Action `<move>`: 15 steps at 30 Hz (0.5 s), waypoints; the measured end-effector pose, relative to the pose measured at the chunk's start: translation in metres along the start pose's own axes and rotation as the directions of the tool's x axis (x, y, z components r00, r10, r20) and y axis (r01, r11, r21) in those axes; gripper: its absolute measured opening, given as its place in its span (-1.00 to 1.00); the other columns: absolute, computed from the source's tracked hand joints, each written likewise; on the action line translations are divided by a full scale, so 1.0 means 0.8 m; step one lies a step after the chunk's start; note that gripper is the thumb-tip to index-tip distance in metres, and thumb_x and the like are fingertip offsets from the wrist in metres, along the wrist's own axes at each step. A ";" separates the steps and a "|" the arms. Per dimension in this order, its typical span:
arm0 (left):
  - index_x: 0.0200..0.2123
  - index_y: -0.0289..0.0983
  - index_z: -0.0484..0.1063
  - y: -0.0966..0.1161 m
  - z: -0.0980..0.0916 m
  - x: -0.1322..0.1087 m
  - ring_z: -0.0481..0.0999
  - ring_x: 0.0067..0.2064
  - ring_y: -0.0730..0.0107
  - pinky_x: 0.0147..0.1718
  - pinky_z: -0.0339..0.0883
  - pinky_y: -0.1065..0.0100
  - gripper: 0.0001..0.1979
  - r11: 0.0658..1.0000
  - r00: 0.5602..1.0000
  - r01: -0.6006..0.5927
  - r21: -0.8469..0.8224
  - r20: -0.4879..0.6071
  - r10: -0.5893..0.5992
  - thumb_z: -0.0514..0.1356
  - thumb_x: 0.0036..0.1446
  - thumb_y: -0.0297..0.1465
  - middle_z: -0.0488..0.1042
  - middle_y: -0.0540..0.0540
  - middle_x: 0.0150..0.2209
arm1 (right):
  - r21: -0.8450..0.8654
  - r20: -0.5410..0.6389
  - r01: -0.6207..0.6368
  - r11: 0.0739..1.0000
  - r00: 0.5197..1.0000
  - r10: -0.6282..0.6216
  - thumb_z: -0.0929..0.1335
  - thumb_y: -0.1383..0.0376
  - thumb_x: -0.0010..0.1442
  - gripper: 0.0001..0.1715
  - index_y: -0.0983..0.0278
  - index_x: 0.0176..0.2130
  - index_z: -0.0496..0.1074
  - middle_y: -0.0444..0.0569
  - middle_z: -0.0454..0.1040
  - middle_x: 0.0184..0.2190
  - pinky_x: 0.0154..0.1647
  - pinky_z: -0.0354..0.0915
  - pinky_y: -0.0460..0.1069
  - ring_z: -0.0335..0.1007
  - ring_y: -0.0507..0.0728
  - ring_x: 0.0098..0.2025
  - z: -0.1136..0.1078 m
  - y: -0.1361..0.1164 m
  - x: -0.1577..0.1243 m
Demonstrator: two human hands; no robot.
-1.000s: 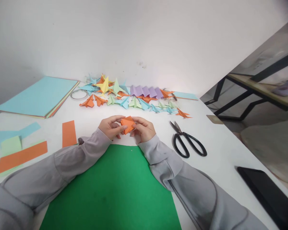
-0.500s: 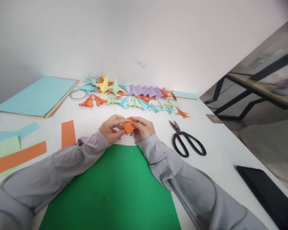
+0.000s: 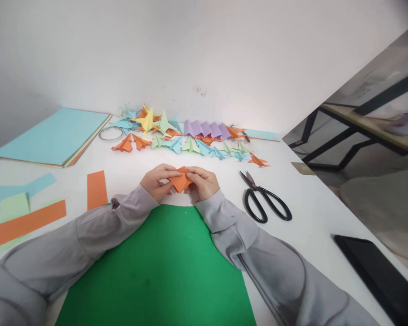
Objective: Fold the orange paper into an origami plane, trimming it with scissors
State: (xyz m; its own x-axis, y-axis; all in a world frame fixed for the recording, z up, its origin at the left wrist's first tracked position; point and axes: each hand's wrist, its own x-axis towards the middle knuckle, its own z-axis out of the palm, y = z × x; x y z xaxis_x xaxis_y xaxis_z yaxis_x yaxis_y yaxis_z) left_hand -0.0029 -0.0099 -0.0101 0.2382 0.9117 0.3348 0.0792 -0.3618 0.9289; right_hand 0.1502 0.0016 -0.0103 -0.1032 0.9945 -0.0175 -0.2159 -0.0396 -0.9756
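Note:
Between my two hands is a small folded piece of orange paper [image 3: 180, 182], diamond-like in outline with a point facing me. My left hand [image 3: 158, 180] pinches its left corner between thumb and fingers. On the other side, my right hand [image 3: 204, 182] grips the upper right edge, thumb in front. The fingers behind the paper are partly hidden. Both hands are just beyond the far edge of a green sheet [image 3: 156, 267], which lies under my forearms.
Folded paper figures [image 3: 190, 145] and a purple pleated strip [image 3: 206, 130] line the wall. Scissors [image 3: 258, 194] lie right, near a black tablet-like device [image 3: 377, 271]. Left are a paper stack [image 3: 54, 136], orange strips [image 3: 30, 222], blue and green pieces, and a wire coil [image 3: 110, 133].
The orange paper has opened out toward the left and looks wider. My left fingers have shifted from its face to its left corner; my right hand has barely moved.

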 end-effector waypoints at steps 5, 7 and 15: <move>-0.35 -0.27 0.56 -0.003 -0.001 0.001 0.46 -0.53 0.54 -0.62 0.46 0.45 -0.80 0.999 0.999 0.021 -0.033 -0.047 -0.022 0.23 -0.14 -0.44 0.43 -0.14 -0.23 | -0.007 0.044 0.017 1.000 0.999 -0.017 0.39 0.08 -0.12 -0.62 0.34 -0.39 0.49 -0.15 0.37 -0.73 -0.74 0.18 -0.11 0.23 -0.02 -0.74 -0.001 0.003 -0.001; -0.37 -0.28 0.56 -0.003 0.000 0.002 0.47 -0.53 0.53 -0.65 0.45 0.48 -0.81 0.999 0.996 0.018 -0.035 -0.087 -0.021 0.23 -0.12 -0.41 0.45 -0.13 -0.27 | -0.023 0.067 0.036 0.999 0.997 -0.034 0.36 -0.01 -0.06 -0.53 0.35 -0.36 0.49 -0.14 0.36 -0.73 -0.73 0.17 -0.11 0.23 -0.02 -0.72 -0.001 0.004 -0.002; -0.38 -0.29 0.57 -0.006 0.004 0.002 0.45 -0.56 0.53 -0.73 0.41 0.51 -0.82 0.998 0.990 -0.037 -0.050 -0.141 0.030 0.24 -0.08 -0.34 0.46 -0.10 -0.37 | -0.078 0.144 0.105 0.991 0.985 -0.093 0.35 -0.08 -0.06 -0.45 0.35 -0.33 0.50 -0.11 0.40 -0.66 -0.71 0.17 -0.13 0.27 -0.01 -0.64 -0.001 0.001 -0.005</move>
State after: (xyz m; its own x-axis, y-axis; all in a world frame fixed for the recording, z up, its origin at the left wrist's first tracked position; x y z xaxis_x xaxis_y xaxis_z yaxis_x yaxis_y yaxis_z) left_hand 0.0000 -0.0070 -0.0145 0.1019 0.9187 0.3815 0.0212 -0.3854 0.9225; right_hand 0.1516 -0.0025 -0.0112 -0.2219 0.9694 0.1046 -0.1493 0.0722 -0.9862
